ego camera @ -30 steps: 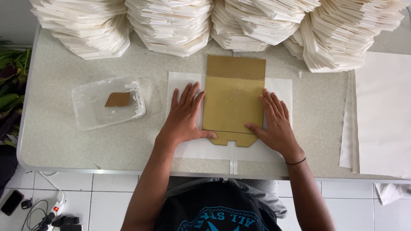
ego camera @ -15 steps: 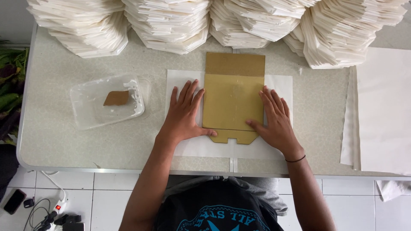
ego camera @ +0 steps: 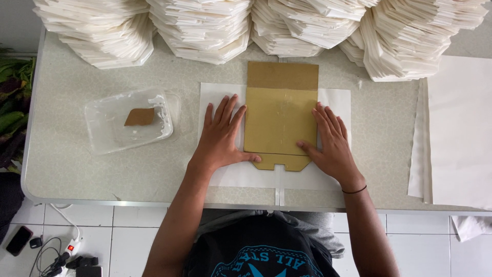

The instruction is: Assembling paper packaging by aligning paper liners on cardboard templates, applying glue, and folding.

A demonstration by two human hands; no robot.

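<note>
A brown cardboard template (ego camera: 281,113) lies upright on a white paper sheet (ego camera: 335,97) in the middle of the table. My left hand (ego camera: 221,136) lies flat on the paper beside the template's left edge, thumb reaching under its lower corner. Flat on the paper at the template's right edge rests my right hand (ego camera: 333,141), thumb touching the lower right corner. Both hands have their fingers spread and grip nothing. The template's notched bottom flap (ego camera: 282,163) shows between my thumbs.
Several tall stacks of folded white paper (ego camera: 205,28) line the back of the table. A clear plastic tray (ego camera: 110,136) holding a small brown cardboard piece (ego camera: 139,117) sits at the left. Flat white sheets (ego camera: 458,128) lie at the right. Cables and plants are on the floor at left.
Both hands stay pressed beside the template; the view has shifted slightly. Nothing else has visibly moved.
</note>
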